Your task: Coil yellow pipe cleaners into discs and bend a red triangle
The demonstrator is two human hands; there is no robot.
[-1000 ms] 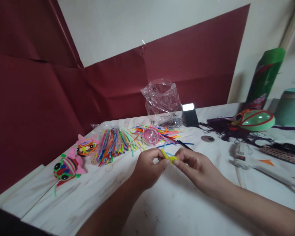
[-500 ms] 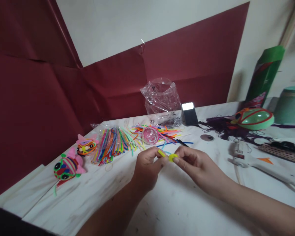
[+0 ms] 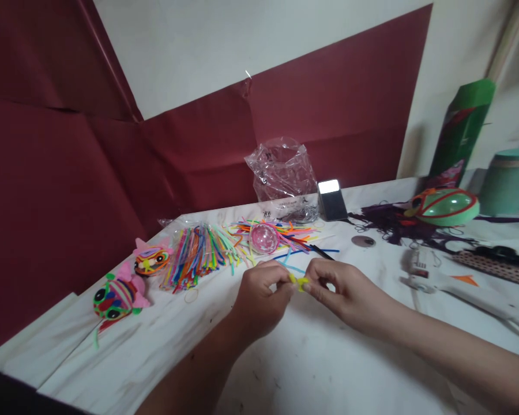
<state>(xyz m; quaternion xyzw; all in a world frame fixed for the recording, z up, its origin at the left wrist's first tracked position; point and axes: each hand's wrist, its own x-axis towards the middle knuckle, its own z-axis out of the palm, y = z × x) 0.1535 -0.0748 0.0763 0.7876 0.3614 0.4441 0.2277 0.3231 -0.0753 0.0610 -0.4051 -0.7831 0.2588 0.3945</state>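
Observation:
My left hand (image 3: 259, 297) and my right hand (image 3: 339, 288) meet just above the white table (image 3: 311, 357), both pinching a small yellow pipe cleaner piece (image 3: 299, 281) between their fingertips. The piece is curled up and partly hidden by the fingers. Behind the hands lies a pile of coloured pipe cleaners (image 3: 207, 251) and a pink glittery ball (image 3: 263, 237).
Two pipe-cleaner fish figures (image 3: 119, 297) (image 3: 151, 259) lie at the left. A clear plastic bag (image 3: 283, 173) and a phone (image 3: 332, 199) stand at the back. A white glue gun (image 3: 441, 279), a green half shell (image 3: 445, 206), purple strands and a green box (image 3: 458, 129) are at the right.
The hands have come closer together and the yellow piece looks more tightly curled between the fingertips. The view has shifted slightly.

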